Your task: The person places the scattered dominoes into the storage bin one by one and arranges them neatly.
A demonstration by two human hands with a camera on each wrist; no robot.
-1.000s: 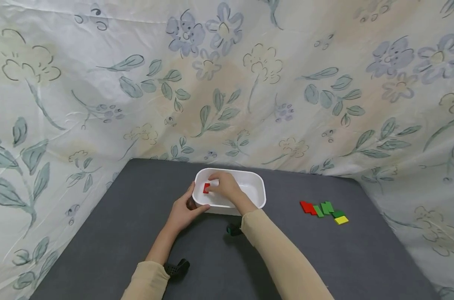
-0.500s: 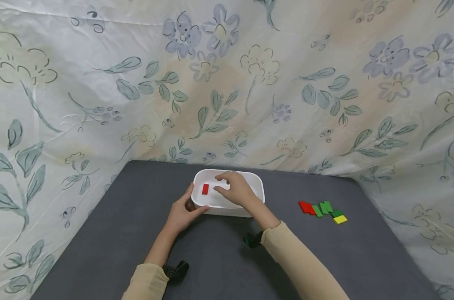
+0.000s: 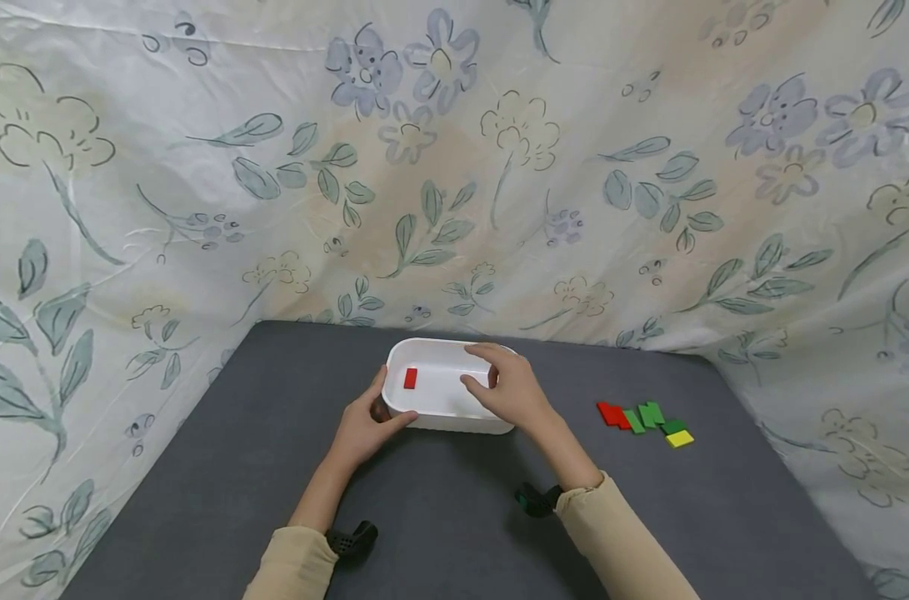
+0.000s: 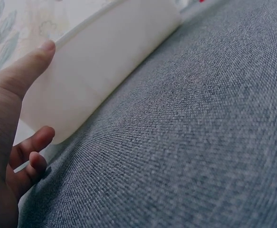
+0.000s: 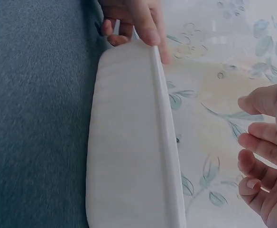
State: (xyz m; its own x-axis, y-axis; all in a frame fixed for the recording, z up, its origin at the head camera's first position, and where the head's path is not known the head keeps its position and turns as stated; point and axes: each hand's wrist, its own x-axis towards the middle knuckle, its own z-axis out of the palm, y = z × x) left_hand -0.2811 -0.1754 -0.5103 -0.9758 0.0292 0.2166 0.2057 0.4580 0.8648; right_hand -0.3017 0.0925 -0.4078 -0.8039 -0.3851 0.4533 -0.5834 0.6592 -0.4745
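Empty, thumb and fingers parted, the right hand point(image 3: 510, 389) has drawn away from the red tile point(image 3: 410, 378) to the right end of the box point(image 3: 454, 423). The tile lies inside, at the left; the left hand point(image 3: 364, 425) still grips the box's left end.

Through the right wrist camera I see a white container point(image 5: 129, 137) with its long side wall facing me, standing on the blue-grey table point(image 5: 39, 118). At its far end the left hand point(image 5: 133, 21) grips a corner, thumb against the rim. Nearer me, the right hand point(image 5: 273, 149) hangs apart from the container, fingers loosely bent, before the floral cloth point(image 5: 209, 85).
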